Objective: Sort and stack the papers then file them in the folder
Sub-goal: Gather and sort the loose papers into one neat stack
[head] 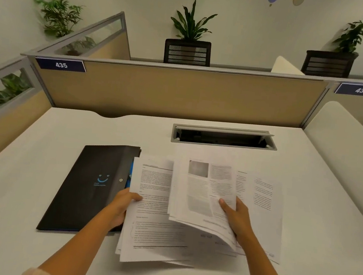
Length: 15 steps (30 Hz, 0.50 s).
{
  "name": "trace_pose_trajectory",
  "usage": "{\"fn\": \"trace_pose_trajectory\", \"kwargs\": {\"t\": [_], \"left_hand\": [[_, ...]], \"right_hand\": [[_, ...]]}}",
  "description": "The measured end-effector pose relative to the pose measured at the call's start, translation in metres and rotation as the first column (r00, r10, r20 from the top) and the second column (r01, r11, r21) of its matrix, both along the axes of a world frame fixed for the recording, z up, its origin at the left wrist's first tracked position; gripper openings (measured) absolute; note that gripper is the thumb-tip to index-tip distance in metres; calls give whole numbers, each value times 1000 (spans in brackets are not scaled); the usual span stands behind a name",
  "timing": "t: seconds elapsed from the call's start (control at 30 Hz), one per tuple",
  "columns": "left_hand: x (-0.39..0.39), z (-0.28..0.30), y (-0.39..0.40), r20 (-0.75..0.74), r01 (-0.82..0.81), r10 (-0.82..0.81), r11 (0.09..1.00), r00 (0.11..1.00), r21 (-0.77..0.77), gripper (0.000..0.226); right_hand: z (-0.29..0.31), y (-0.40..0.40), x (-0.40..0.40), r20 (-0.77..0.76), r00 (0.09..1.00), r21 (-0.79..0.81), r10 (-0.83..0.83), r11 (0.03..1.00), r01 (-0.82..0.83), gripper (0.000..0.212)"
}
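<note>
A black folder [86, 185] with a blue smile mark lies flat on the white desk, left of centre. Printed papers are spread to its right. My left hand [122, 205] grips the left edge of one sheaf of papers [152, 212], which overlaps the folder's right edge. My right hand [236, 217] holds a second sheaf of papers [201, 191] lifted and curled above the desk. More sheets [261, 204] lie flat beneath, to the right.
A grey cable hatch [224, 137] stands open in the desk behind the papers. A tan partition [180, 92] closes the back, with side dividers left and right. Bare desk surface [25, 188] lies left of the folder and in front.
</note>
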<state>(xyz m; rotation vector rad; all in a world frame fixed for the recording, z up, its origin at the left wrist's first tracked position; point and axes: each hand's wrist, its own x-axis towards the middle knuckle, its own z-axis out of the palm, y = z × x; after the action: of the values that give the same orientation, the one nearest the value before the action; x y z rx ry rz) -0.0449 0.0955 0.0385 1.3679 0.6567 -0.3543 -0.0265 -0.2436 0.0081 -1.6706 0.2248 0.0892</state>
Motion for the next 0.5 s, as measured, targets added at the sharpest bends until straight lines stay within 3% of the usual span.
{"fn": "trace_pose_trajectory", "kwargs": {"t": [0.2, 0.5], "left_hand": [[-7, -15, -27, -77, -107, 100, 990, 992, -96, 27], [-13, -14, -40, 1, 96, -96, 995, 995, 15, 44]], "right_hand": [[-15, 33, -24, 25, 993, -84, 116, 990, -114, 28], [-15, 61, -35, 17, 974, -124, 226, 967, -222, 27]]}}
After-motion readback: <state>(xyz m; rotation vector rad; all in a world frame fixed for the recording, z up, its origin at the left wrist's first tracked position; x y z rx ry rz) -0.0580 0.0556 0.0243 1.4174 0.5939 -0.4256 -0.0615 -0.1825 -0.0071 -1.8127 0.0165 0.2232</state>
